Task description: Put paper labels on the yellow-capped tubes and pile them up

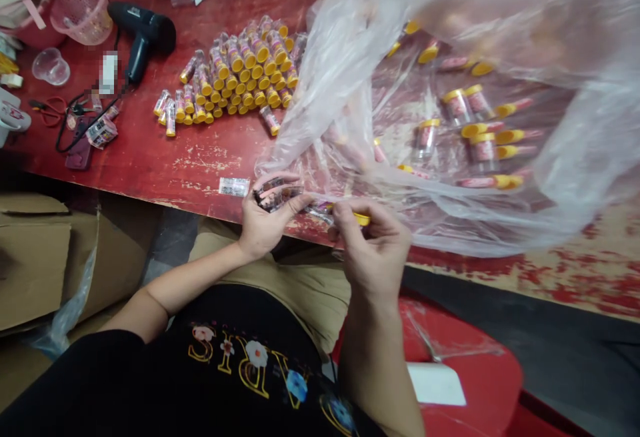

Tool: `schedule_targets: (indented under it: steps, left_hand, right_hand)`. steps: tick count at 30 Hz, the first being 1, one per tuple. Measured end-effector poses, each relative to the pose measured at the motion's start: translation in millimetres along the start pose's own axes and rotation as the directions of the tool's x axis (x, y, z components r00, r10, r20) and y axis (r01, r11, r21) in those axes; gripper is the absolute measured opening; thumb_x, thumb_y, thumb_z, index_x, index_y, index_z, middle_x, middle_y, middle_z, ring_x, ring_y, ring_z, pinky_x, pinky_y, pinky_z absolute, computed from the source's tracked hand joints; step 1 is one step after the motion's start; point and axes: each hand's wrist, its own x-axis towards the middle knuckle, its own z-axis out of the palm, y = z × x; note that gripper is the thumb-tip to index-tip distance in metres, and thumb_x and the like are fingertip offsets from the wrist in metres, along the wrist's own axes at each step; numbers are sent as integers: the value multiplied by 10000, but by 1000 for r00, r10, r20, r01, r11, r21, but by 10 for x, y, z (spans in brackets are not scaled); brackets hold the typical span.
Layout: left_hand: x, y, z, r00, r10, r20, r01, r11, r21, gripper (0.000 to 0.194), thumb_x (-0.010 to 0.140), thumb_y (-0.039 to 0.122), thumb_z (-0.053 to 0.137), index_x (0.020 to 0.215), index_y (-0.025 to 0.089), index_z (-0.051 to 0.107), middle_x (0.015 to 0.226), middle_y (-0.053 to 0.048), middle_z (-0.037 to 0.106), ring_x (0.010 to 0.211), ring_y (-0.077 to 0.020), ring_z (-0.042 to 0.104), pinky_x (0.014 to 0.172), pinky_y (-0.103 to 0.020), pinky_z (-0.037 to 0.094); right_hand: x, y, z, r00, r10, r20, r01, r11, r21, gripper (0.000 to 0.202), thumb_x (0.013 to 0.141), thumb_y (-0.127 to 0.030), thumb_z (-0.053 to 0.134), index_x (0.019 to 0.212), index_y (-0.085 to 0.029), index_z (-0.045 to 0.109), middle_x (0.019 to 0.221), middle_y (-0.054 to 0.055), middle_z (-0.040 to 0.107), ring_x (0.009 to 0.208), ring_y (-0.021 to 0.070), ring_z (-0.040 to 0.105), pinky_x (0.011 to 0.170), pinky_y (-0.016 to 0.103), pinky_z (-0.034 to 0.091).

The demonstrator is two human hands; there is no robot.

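My left hand (267, 220) is curled around a small stack of printed clear wrappers (280, 191) at the table's front edge. Close to its right, my right hand (373, 240) pinches a small tube with a yellow cap (361, 219). A clear printed film lies between the two hands, partly hidden by the fingers. Beyond my right hand, a large clear plastic bag (335, 83) lies open, with several yellow-capped tubes (427, 137) inside. One flat wrapper (234, 187) rests on the red table left of my left hand.
A pile of wrapped yellow-capped tubes (245, 70) sits on the red table (150, 170). Further left are a dark hair dryer (143, 33), a pink basket (83, 9) and red-handled scissors (50, 111). Cardboard boxes (35, 270) stand lower left; a red stool (470, 370) is lower right.
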Motion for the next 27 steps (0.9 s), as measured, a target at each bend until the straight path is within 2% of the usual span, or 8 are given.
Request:
schedule_targets:
  steps: [3,5,7,11,16,21,24,27]
  left_hand:
    - [42,-53,18,990,-24,-142,12,996,-85,521,660,537,996,959,201,732,819,26,750,732,-104,720,755,-239,612]
    - [80,-66,12,985,-70,-158,44,986,-160,535,643,543,1002,960,204,736,785,43,741,679,-85,700,704,-215,597]
    - [105,-59,-1,985,-118,-128,91,976,-197,555,609,534,1020,954,204,735,756,53,729,648,-77,689,671,-202,582]
    - [90,-34,-16,983,-178,-53,165,966,-198,597,582,541,1030,969,205,724,751,55,717,660,-85,688,678,-210,575]
    - [49,-29,-10,974,-225,32,227,964,-140,635,609,590,1006,1048,222,731,787,36,716,707,-118,691,748,-273,594]
    - [10,26,39,946,-324,19,321,925,-203,678,604,614,1000,1088,229,722,829,31,692,725,-130,675,790,-333,629]
    - [-19,78,73,920,-388,60,389,885,-256,743,583,567,1026,1164,240,696,970,7,732,884,-181,728,874,-402,644]
    - [-14,101,89,919,-387,75,392,880,-266,782,528,488,1062,1163,227,690,1083,-22,762,1045,-220,742,955,-408,617]
  right_hand:
    - [-5,-47,29,987,151,-47,-128,937,325,376,814,-556,851,782,-219,686,709,-41,547,602,84,477,542,216,411]
    - [-15,-132,-11,979,204,-4,-179,866,467,360,772,-547,879,893,-233,750,814,-12,597,708,103,549,612,225,488]
    - [-36,-229,-56,985,170,9,-152,858,490,395,757,-510,909,1025,-242,798,935,24,651,842,132,611,704,250,548]
    - [-89,-298,-49,993,-7,-115,49,928,368,353,826,-437,901,1123,-269,812,1030,34,711,947,146,660,817,268,583]
    - [-136,-170,-36,941,-211,-267,243,965,96,282,870,-392,867,1128,-296,807,1056,31,722,950,176,699,834,328,618]
    - [-232,-99,-161,921,-368,-130,353,928,-121,260,856,-353,879,1099,-275,828,1029,58,766,1034,259,735,928,465,648]
    - [-305,-59,-244,910,-408,-76,388,901,-196,297,938,-330,783,1230,-286,810,1143,74,787,1101,274,755,942,492,666]
    - [-349,-5,-317,906,-415,86,423,882,-209,312,961,-290,738,1265,-306,805,1255,85,790,1166,287,762,1001,521,667]
